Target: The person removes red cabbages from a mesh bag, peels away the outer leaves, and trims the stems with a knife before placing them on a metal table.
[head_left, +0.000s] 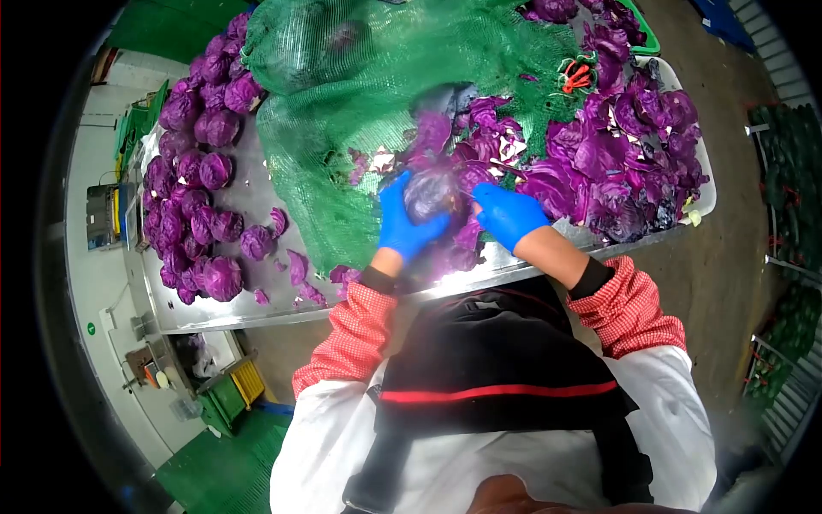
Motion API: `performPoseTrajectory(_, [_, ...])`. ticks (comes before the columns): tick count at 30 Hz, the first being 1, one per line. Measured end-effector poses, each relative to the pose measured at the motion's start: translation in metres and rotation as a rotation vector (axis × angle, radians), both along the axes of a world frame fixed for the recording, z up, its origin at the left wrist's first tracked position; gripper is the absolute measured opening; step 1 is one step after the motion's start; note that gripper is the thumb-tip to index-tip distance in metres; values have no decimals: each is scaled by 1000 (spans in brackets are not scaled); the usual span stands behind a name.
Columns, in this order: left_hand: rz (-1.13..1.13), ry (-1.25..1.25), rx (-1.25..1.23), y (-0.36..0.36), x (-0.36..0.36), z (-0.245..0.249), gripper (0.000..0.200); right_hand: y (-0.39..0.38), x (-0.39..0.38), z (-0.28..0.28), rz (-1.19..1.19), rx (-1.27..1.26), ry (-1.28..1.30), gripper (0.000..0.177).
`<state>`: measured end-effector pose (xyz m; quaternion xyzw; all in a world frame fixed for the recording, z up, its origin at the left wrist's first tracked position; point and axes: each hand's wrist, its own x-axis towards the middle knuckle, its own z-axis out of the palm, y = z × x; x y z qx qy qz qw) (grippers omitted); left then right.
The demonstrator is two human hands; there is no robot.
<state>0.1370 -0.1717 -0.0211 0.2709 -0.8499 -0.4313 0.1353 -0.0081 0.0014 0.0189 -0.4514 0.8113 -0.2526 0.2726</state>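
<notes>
Upper left to mid left: heap of cabbages [193, 197] on steel worktop [248, 313], far end lost in dark lens rim.
Top centre: green net sack [342, 111], cut off by frame top, contents only dim shapes through mesh.
Centre: left hand [404, 227], blue-gloved, cups cabbage [432, 193] from left. Right hand [507, 214] pressed on its right side. Both clamped on it, above near worktop edge.
Cabbage blurred, round, no clear long axis; stem direction unreadable.
Right: loose leaves [616, 163] piled, hiding worktop beneath.
</notes>
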Motion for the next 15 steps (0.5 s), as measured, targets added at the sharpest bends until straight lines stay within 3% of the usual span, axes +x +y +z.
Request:
performPoseTrajectory(3, [-7, 1, -151, 8, -5, 9, 93, -10, -4, -18, 61, 90, 41, 18])
performPoseTrajectory(5, [14, 26, -53, 13, -12, 14, 92, -13, -6, -28, 34, 110, 96, 17])
performPoseTrajectory(8, [-4, 14, -88, 19, -15, 14, 95, -30, -21, -51, -23, 320, 34, 15])
performPoseTrajectory(10, [-75, 24, -224, 20, -12, 11, 98, -37, -30, -63, -131, 244, -99, 17])
performPoseTrajectory(12, [-34, 97, -105, 21, 0, 9, 100, -31, -18, -65, -34, 213, 76, 19])
performPoseTrajectory(14, [-2, 254, 187, 20, 11, 12, 101, -29, -17, -47, -37, 248, 77, 22])
performPoseTrajectory(15, [-69, 253, 194, 16, 18, 14, 102, -28, -14, -32, -17, 259, 91, 23])
